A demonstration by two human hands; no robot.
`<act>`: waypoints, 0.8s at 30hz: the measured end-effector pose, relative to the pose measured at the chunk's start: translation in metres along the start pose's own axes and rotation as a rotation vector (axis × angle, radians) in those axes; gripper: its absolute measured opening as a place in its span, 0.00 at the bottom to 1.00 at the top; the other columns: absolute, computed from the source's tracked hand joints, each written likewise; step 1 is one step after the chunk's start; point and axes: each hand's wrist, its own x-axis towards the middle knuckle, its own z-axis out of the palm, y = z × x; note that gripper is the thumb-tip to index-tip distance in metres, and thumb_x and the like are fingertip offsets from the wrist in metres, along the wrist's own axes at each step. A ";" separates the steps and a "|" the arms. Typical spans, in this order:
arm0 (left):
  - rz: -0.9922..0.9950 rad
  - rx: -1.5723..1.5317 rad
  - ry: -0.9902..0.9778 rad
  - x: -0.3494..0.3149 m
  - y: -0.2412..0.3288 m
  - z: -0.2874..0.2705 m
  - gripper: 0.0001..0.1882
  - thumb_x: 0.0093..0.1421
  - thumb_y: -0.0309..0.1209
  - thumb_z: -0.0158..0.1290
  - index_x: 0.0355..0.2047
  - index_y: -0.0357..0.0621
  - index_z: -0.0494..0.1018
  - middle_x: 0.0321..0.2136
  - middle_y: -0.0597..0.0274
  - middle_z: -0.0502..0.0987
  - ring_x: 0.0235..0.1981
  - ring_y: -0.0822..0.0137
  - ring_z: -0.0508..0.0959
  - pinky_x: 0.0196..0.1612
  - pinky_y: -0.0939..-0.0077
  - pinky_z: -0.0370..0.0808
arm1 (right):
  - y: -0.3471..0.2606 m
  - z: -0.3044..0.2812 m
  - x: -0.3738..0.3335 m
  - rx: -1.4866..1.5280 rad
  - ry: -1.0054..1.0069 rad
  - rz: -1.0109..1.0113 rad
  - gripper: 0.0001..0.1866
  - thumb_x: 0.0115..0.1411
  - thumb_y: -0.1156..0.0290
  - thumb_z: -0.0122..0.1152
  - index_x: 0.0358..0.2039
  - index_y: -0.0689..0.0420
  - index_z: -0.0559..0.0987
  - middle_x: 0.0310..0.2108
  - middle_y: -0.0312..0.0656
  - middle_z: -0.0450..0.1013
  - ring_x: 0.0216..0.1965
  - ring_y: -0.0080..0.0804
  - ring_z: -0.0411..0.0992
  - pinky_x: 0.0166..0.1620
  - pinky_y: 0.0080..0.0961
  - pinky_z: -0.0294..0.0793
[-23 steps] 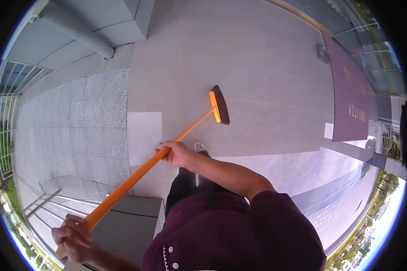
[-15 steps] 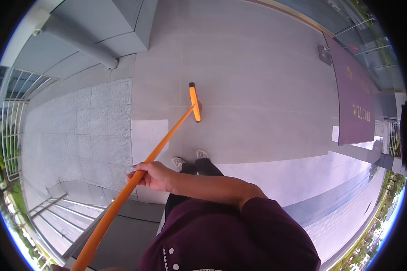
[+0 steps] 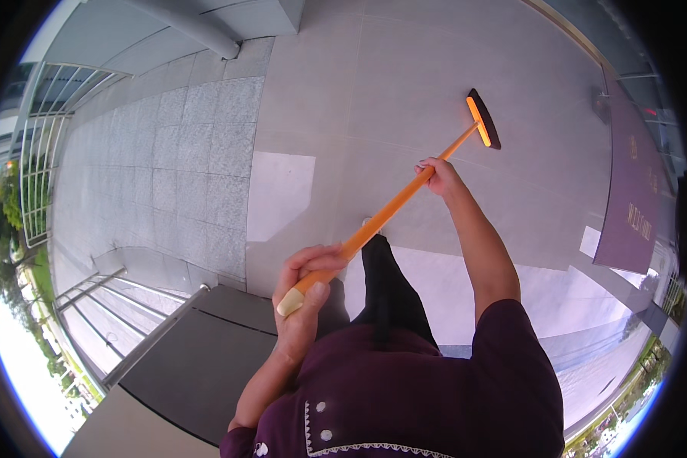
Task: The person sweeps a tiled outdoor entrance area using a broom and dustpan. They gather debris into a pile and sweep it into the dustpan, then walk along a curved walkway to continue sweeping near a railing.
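Long orange, dark-bristled broom [image 3: 389, 208] has swung right over smooth grey floor [image 3: 389, 84] | left hand [image 3: 299, 322] (back in view!), right hand [image 3: 444, 180] both clasp it | sweep looks wider

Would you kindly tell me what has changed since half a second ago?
The broom head has moved right, and the right hand has gone right and forward with it. The left hand, almost out of view then, has come up and inward. Both hands still hold the orange broom.
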 end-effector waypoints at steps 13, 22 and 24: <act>0.589 0.387 0.532 -0.203 0.162 -0.269 0.18 0.62 0.43 0.37 0.39 0.40 0.64 0.11 0.69 0.55 0.18 0.74 0.60 0.40 0.68 0.65 | 0.343 0.307 -0.166 -0.032 -0.626 0.541 0.06 0.55 0.77 0.45 0.31 0.67 0.63 0.32 0.53 0.67 0.36 0.43 0.73 0.40 0.40 0.77; 1.034 0.238 0.496 -0.271 0.225 -0.363 0.15 0.59 0.35 0.42 0.38 0.35 0.67 0.08 0.74 0.53 0.13 0.80 0.53 0.26 0.81 0.57 | 0.416 0.353 -0.285 0.171 -0.595 0.510 0.06 0.56 0.76 0.48 0.30 0.66 0.65 0.33 0.51 0.68 0.40 0.42 0.70 0.46 0.36 0.72; 0.936 0.006 0.246 -0.275 0.228 -0.385 0.16 0.58 0.34 0.44 0.39 0.32 0.67 0.07 0.74 0.54 0.13 0.80 0.53 0.24 0.82 0.56 | 0.409 0.335 -0.307 0.225 -0.564 0.523 0.06 0.56 0.76 0.48 0.31 0.66 0.65 0.34 0.52 0.67 0.40 0.42 0.70 0.47 0.35 0.72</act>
